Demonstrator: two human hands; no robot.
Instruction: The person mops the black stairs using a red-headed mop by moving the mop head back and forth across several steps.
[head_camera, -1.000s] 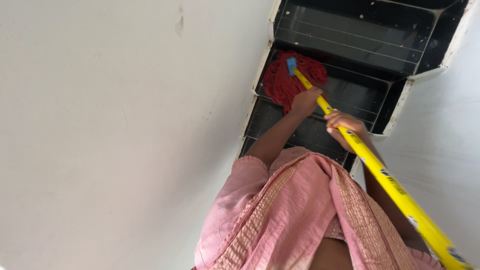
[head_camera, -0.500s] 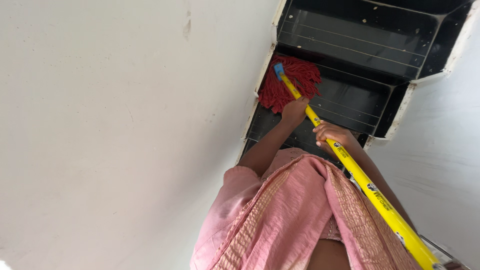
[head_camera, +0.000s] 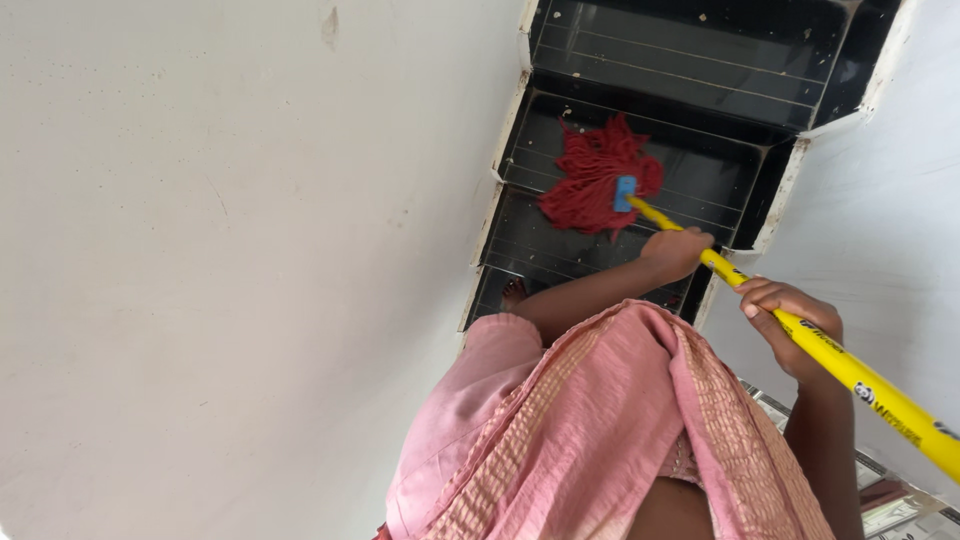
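Red mop head (head_camera: 598, 180) of stringy yarn; glossy yellow handle (head_camera: 850, 375); polished black stone steps (head_camera: 690, 60) (grooved); matt white wall (head_camera: 250, 250).

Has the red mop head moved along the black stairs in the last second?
Yes. The red mop head has slid away from the white left edge of the black step, toward the step's middle, on its yellow handle.

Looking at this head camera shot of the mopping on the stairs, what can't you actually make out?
- Mop handle: its far end is cut off by the right edge.
- Red mop head: hides the step beneath it.
- Feet: only toes show; the pink garment covers the rest.
- Lower steps: also behind the garment.
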